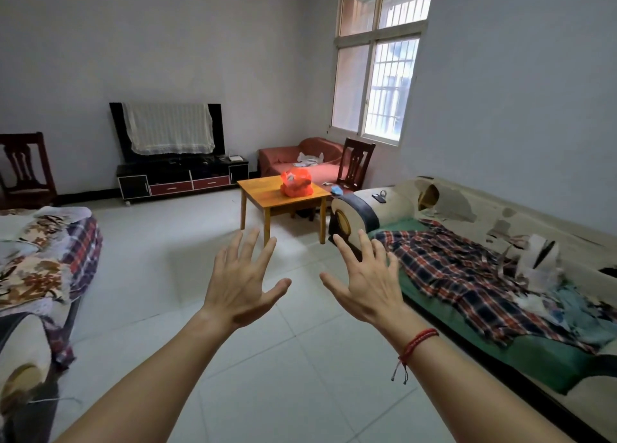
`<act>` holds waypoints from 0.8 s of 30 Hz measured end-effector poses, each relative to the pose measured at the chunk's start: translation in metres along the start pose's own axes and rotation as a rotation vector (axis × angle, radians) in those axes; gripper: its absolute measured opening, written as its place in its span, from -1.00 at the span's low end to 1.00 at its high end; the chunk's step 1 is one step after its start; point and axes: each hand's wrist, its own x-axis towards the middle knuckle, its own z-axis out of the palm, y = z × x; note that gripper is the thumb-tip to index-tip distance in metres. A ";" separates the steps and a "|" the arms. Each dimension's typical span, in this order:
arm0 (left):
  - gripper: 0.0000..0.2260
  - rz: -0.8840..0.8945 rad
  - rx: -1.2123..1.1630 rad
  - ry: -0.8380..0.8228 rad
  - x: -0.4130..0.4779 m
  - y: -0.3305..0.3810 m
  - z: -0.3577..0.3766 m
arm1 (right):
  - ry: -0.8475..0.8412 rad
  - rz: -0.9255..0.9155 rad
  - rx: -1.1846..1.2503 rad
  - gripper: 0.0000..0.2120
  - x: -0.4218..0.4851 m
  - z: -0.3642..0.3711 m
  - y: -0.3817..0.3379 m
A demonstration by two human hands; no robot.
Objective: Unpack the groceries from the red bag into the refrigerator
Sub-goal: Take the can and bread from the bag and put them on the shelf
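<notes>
Red bag (296, 183) sits bulging on the wooden table (263, 193); both hands' grip released, holding nothing.

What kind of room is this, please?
Most likely a home living room: a cloth-draped television on a low cabinet, a long sofa by the window, and a small wooden table holding the red bag.

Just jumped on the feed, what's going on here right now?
Nothing is being handled yet. The person's left hand and right hand are raised in front of them, fingers spread and empty. The red bag sits across the room on the small wooden table, untouched. No refrigerator is in view, so unpacking hasn't begun.
</notes>
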 end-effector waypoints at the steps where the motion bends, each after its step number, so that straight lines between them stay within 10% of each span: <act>1: -0.27 -0.010 -0.007 -0.004 0.016 -0.002 0.011 | -0.001 0.000 0.003 -0.28 0.017 0.008 0.007; 24: -0.24 -0.164 -0.047 -0.059 0.393 -0.088 0.204 | -0.107 0.025 0.028 -0.34 0.414 0.164 0.093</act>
